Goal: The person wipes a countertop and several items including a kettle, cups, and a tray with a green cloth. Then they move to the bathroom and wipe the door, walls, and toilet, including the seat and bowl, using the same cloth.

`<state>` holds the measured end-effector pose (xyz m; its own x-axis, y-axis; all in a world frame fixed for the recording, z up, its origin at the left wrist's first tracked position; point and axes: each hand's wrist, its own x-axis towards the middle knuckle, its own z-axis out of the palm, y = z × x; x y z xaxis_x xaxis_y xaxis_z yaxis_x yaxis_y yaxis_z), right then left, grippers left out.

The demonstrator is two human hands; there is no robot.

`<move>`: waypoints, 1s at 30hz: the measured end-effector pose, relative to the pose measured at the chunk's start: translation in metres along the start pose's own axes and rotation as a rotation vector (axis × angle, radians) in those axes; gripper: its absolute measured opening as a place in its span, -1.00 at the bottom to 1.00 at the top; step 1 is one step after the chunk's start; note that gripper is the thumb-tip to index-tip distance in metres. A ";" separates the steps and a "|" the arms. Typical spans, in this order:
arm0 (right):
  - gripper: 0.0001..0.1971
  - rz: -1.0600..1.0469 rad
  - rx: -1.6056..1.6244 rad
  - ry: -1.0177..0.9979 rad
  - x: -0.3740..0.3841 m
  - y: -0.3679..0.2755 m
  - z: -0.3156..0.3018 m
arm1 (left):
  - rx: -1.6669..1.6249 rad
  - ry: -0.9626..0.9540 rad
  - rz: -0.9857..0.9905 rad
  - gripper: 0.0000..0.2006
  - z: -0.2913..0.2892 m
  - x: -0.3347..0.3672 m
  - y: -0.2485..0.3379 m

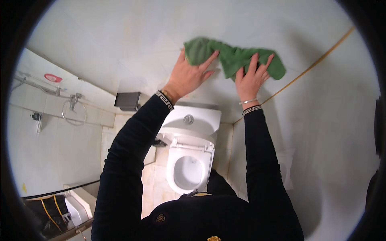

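A crumpled green cloth (pixel 231 58) lies stretched sideways against the pale wall above the toilet. My left hand (pixel 187 76) holds its left end, with part of the fingers hidden by the folds. Toward the cloth's right end, my right hand (pixel 250 80) presses and grips it with bent, somewhat spread fingers. Both arms reach forward in dark sleeves with patterned cuffs. Below my hands stands the white toilet (pixel 171 172), its lid raised against the cistern (pixel 193 120), which has a round flush button on top.
A dark paper holder (pixel 127 101) is fixed to the wall left of the cistern. Further left are a shower mixer (pixel 75 100) with a looped hose and a small wall fitting (pixel 37 117). A brown seam (pixel 313 64) marks the right wall corner. A black bag (pixel 48 213) sits lower left.
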<state>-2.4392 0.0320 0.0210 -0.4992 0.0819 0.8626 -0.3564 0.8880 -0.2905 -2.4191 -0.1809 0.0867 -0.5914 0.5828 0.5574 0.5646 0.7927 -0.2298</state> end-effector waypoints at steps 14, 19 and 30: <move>-0.67 0.195 0.516 -0.801 -0.294 0.009 0.002 | -0.378 -0.761 -0.742 -0.32 0.060 -0.258 0.119; -0.61 0.244 0.482 -0.931 -0.266 -0.022 0.040 | -0.409 -0.572 -0.734 -0.36 0.010 -0.285 0.150; -0.87 -0.111 0.563 -0.961 -0.300 -0.069 0.017 | -0.337 -0.431 -1.050 -0.49 -0.035 -0.339 0.200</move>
<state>-2.2785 -0.0611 -0.2246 -0.7584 -0.5846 0.2881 -0.6220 0.5173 -0.5877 -2.0851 -0.2260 -0.1200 -0.9649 -0.2619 0.0179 -0.2279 0.8695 0.4382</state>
